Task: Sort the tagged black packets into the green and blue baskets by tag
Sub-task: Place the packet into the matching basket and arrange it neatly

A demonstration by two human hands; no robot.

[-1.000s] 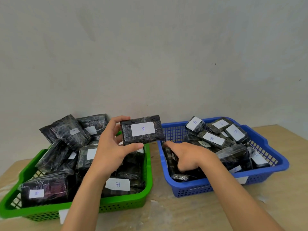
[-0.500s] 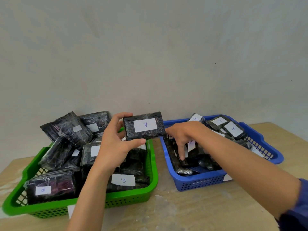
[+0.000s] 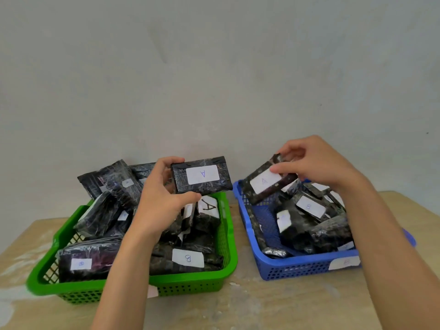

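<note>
My left hand (image 3: 162, 198) grips a black packet tagged A (image 3: 202, 175) above the back right corner of the green basket (image 3: 190, 284). My right hand (image 3: 314, 163) pinches a second black packet (image 3: 266, 183), whose white tag reads A, tilted above the back left corner of the blue basket (image 3: 295, 267). Both baskets hold several black packets with white tags. In the green one I read tags A (image 3: 208, 206) and B (image 3: 188, 257). In the blue one a B tag (image 3: 309, 207) shows.
The baskets stand side by side on a light wooden table (image 3: 262, 306), close to a plain grey wall. A white label (image 3: 344, 262) is stuck on the blue basket's front. A narrow gap of tabletop separates the two baskets.
My right hand reached into the blue basket and has lifted an A-tagged packet out and up. My left hand has kept its packet in about the same place.
</note>
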